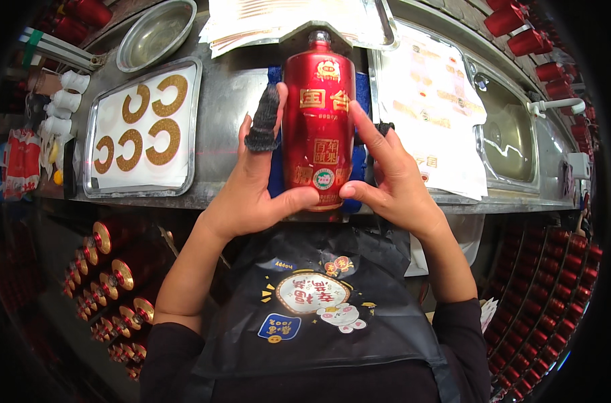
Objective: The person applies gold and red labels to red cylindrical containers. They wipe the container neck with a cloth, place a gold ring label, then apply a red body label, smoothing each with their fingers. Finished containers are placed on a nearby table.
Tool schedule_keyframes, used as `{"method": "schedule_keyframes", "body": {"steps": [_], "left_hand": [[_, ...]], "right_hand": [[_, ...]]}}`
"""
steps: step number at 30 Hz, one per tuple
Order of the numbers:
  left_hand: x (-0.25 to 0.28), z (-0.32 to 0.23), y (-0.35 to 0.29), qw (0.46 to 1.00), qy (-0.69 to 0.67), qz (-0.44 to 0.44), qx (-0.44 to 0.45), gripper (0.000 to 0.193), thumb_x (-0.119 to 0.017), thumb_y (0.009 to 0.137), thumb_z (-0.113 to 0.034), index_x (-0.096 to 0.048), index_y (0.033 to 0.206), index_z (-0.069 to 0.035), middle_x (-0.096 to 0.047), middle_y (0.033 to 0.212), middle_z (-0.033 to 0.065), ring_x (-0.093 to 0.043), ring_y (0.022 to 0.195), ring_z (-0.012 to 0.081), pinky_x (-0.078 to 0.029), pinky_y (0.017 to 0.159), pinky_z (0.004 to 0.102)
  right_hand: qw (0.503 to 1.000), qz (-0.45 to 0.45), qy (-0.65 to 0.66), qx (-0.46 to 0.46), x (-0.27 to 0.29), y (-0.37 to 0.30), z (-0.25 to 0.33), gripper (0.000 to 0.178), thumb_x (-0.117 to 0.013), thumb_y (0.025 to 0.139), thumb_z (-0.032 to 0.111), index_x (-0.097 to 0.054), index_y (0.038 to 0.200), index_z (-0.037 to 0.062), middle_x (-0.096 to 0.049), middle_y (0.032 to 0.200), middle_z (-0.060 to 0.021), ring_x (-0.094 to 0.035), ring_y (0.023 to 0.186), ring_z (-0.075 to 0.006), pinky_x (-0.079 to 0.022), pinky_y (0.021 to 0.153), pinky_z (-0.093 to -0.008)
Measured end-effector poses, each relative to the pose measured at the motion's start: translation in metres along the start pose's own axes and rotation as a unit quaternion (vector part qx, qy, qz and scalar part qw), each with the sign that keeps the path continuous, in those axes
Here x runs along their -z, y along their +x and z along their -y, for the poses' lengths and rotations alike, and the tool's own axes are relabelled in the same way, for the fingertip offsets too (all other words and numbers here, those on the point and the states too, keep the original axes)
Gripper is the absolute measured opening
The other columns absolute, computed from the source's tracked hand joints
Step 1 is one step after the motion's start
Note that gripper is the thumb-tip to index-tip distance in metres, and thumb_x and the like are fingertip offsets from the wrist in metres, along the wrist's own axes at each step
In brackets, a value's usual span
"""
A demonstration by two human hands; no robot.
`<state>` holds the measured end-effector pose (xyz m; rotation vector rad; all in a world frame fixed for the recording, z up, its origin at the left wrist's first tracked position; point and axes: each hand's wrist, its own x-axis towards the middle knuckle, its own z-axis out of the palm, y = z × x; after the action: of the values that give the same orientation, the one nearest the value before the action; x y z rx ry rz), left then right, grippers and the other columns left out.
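A red glossy bottle [318, 127] with gold lettering and a clear neck lies on its back in front of me. Its neck points away, and its far end rests at a dark metal support [304, 41]. Under it is a blue cloth [276, 171]. My left hand [252, 178] grips the bottle's left side, thumb on the lower front; a black cover [264, 119] is on one finger. From the right, my right hand [396, 176] holds the other side, thumb low on the front beside a small green and white round emblem [323, 178]. Fingers behind the bottle are hidden.
On the left, a metal tray [196, 124] carries gold C-shaped decals on white paper, with a metal bowl [156, 33] beyond. White decal sheets [413, 101] lie right, beside a sink [510, 178]. Red bottles [120, 275] stand below left; rows of red bottles [547, 302] fill the lower right.
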<state>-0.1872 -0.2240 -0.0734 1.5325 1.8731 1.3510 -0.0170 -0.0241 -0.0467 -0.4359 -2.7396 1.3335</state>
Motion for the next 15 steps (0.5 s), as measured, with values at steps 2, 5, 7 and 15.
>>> {"method": "schedule_keyframes", "body": {"steps": [2,5,7,15], "left_hand": [[0.002,-0.007,-0.002,1.000,-0.021,-0.015,0.003,0.132,-0.088,0.069,-0.047,-0.004,0.161,-0.003,-0.013,0.166,0.0240,-0.012,0.154,0.0403,-0.007,0.122,0.0544],[-0.002,-0.015,-0.004,0.997,0.067,0.016,0.025,0.132,-0.089,0.067,-0.046,-0.005,0.160,-0.004,-0.019,0.164,0.0256,-0.017,0.154,0.0378,-0.001,0.120,0.0618],[-0.011,-0.013,-0.001,0.998,0.046,-0.007,0.034,0.130,-0.089,0.067,-0.046,-0.008,0.159,-0.003,-0.022,0.162,0.0259,-0.020,0.153,0.0383,-0.001,0.120,0.0625],[-0.029,0.002,0.001,0.996,-0.069,-0.060,-0.008,0.145,-0.099,0.060,-0.028,0.003,0.160,-0.005,-0.031,0.158,0.0217,-0.038,0.145,0.0330,-0.036,0.116,0.0460]], "right_hand": [[0.996,-0.034,0.075,-0.016,0.006,0.003,-0.002,0.087,-0.077,0.085,0.046,-0.035,0.158,0.0241,-0.051,0.093,-0.0129,-0.047,0.073,-0.0206,-0.043,0.065,-0.0340],[0.993,-0.069,0.098,-0.018,0.010,0.013,-0.004,0.085,-0.075,0.088,0.040,-0.034,0.158,0.0146,-0.054,0.097,-0.0117,-0.044,0.070,-0.0142,-0.041,0.063,-0.0304],[0.992,-0.063,0.111,-0.024,0.007,0.020,-0.005,0.080,-0.073,0.091,0.039,-0.036,0.157,0.0110,-0.051,0.091,-0.0101,-0.042,0.067,-0.0134,-0.039,0.061,-0.0291],[0.992,-0.073,0.101,-0.001,-0.002,0.027,-0.002,0.073,-0.073,0.093,0.033,-0.042,0.152,0.0038,-0.041,0.086,-0.0052,-0.042,0.067,-0.0114,-0.038,0.058,-0.0267]]}}
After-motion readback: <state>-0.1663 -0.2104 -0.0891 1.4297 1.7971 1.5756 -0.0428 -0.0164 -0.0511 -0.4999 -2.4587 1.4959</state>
